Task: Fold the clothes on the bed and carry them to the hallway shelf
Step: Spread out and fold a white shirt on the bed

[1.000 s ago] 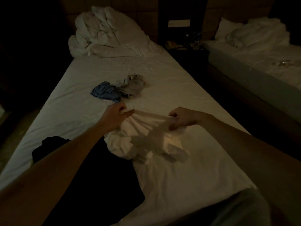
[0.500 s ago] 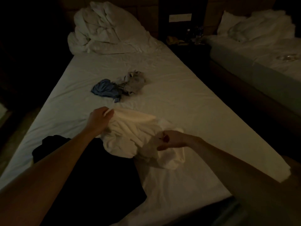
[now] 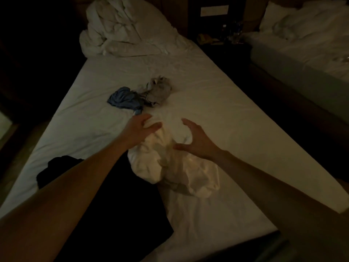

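A crumpled white garment (image 3: pixel 170 163) lies in a heap on the white bed sheet (image 3: pixel 236 129). My left hand (image 3: pixel 140 129) rests on its far left part with fingers spread. My right hand (image 3: pixel 194 138) hovers at its right side, fingers straight and apart, thumb touching the cloth. Neither hand grips anything. Beyond the heap lie a blue garment (image 3: pixel 123 99) and a grey garment (image 3: pixel 156 90), both bunched. A black garment (image 3: pixel 105 201) is spread on the near left, partly under my left forearm.
A bundled white duvet (image 3: pixel 124 29) fills the head of the bed. A dark nightstand (image 3: pixel 221 35) with small items stands between this bed and a second bed (image 3: pixel 306 48) at the right. A dark floor gap runs along both sides.
Both hands have let go of the white garment, which dropped from a stretched hold into a heap. The hands now lie open on and beside it.
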The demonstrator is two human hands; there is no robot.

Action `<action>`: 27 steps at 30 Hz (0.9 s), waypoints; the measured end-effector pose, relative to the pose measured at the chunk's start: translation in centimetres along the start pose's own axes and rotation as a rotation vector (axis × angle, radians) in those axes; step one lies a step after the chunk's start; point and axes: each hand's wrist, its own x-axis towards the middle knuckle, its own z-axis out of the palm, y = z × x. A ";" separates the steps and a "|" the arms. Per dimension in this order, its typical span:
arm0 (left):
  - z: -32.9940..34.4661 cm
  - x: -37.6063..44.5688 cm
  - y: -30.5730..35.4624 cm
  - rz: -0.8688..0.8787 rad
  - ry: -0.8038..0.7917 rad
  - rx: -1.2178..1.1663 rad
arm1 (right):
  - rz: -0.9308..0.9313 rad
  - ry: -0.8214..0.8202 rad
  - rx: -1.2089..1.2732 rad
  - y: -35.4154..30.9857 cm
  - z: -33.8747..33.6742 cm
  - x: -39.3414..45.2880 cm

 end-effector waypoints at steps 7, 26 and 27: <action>5.2 1.4 -0.2 -0.189 -0.069 -0.117 | 0.118 0.260 0.147 -0.8 -0.3 2.7; 11.5 -0.8 -3.0 -0.254 -0.077 -0.239 | 0.096 0.257 -0.406 9.9 -2.6 0.9; 11.2 -0.5 -2.6 -0.311 -0.088 -0.360 | -0.101 0.185 -0.513 9.9 -2.5 1.0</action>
